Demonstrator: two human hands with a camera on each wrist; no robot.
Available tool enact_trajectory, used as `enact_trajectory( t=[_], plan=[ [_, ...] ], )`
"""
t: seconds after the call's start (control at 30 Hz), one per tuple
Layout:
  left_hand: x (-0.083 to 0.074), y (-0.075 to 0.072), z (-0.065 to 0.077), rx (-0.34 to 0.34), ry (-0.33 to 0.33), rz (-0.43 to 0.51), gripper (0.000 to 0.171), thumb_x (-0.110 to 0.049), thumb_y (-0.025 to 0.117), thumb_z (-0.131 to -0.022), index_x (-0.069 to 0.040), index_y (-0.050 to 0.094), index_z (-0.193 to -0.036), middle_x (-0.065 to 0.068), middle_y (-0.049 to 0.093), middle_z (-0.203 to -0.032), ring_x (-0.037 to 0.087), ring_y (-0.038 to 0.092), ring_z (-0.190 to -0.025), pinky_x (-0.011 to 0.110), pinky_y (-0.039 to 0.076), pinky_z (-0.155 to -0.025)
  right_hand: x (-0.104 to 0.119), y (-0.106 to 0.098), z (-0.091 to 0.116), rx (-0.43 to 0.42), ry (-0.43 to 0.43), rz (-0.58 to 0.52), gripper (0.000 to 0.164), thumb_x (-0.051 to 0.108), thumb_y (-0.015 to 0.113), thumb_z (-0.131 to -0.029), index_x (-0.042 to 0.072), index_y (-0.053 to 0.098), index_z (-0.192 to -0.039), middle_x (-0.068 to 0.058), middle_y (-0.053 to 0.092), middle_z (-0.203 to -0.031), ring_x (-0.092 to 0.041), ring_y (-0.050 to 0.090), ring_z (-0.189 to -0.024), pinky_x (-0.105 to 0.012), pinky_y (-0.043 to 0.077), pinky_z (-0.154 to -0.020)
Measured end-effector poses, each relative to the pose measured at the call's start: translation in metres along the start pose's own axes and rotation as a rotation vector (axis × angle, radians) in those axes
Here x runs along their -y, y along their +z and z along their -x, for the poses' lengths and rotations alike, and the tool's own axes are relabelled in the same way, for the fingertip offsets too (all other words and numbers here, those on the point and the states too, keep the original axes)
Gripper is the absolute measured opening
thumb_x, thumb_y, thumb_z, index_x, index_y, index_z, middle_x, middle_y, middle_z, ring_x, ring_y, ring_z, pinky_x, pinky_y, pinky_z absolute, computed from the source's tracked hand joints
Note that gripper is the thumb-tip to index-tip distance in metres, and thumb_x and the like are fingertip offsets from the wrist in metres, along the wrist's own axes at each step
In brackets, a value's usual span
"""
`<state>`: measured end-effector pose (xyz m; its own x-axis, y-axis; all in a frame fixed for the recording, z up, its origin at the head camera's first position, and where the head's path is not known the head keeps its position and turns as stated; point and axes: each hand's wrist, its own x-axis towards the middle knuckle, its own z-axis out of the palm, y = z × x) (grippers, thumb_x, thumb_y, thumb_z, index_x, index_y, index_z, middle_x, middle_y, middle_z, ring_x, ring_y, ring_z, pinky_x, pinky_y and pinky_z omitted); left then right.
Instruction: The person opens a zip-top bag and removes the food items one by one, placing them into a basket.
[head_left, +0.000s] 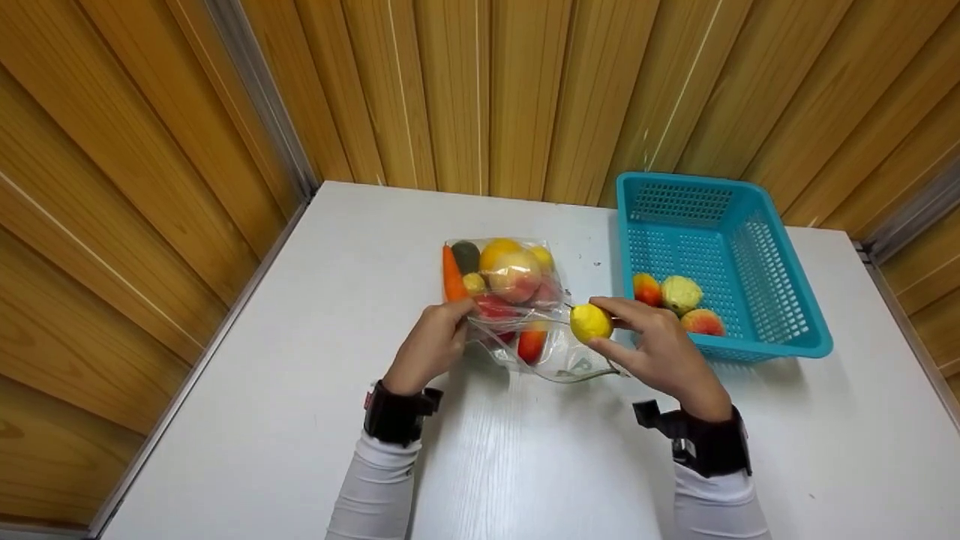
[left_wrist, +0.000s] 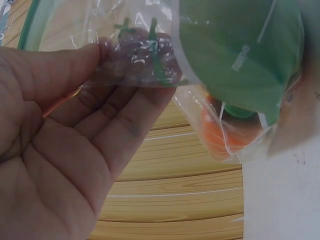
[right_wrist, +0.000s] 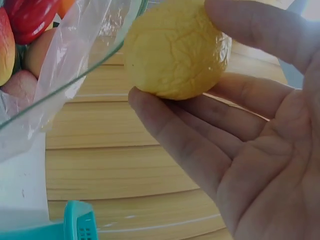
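Ideally, the left hand (head_left: 429, 343), fingers pinching the bag (head_left: 574, 365) near mid-frame in the head view, should hold its mouth wide, while the right hand (head_left: 664, 352), fingers clamped on the lemon (head_left: 590, 323) just right of centre, avoids snagging the plastic.

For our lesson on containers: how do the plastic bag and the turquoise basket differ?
The plastic bag is clear; the turquoise basket is opaque with holes in its walls. The bag is creased and limp; the basket looks stiff. The left hand grips the bag; the basket stands to its right. Both contain fruit.
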<state>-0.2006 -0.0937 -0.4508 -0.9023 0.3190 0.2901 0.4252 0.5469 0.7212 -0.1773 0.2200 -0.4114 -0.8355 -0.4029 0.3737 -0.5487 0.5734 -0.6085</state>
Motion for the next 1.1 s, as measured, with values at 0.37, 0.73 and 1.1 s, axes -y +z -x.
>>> enact_trajectory(
  t=[0.37,0.73,1.1],
  plan=[
    [0.000,0.000,0.000,-0.002,0.013,-0.014,0.022,0.010,0.057,-0.095,-0.003,0.072,-0.104,0.008,0.075,-0.098,0.019,0.063,-0.083,0.037,0.055,-0.077,-0.016,-0.018,0.006,-0.170,0.109,0.052,0.049,0.003,0.079,-0.088,-0.007,0.063,-0.133,-0.025,0.068,-0.127,-0.040,0.069,-0.107,-0.010,0.049,-0.089],
    [0.000,-0.001,0.001,-0.011,0.021,-0.018,0.025,0.012,0.055,-0.094,-0.002,0.072,-0.105,0.008,0.074,-0.095,0.018,0.061,-0.080,0.036,0.054,-0.073,-0.041,-0.045,0.018,-0.310,0.269,0.161,0.051,0.014,0.077,-0.094,-0.009,0.061,-0.136,-0.030,0.061,-0.132,-0.048,0.061,-0.115,-0.049,0.052,-0.096],
    [0.000,0.000,0.001,-0.017,0.022,-0.019,0.024,0.011,0.054,-0.095,-0.002,0.072,-0.103,0.009,0.075,-0.098,0.019,0.062,-0.082,0.037,0.055,-0.076,-0.082,-0.067,0.036,-0.318,0.505,0.255,0.055,0.011,0.071,-0.096,-0.016,0.052,-0.139,-0.039,0.052,-0.137,-0.053,0.052,-0.120,-0.066,0.045,-0.102]
  ],
)
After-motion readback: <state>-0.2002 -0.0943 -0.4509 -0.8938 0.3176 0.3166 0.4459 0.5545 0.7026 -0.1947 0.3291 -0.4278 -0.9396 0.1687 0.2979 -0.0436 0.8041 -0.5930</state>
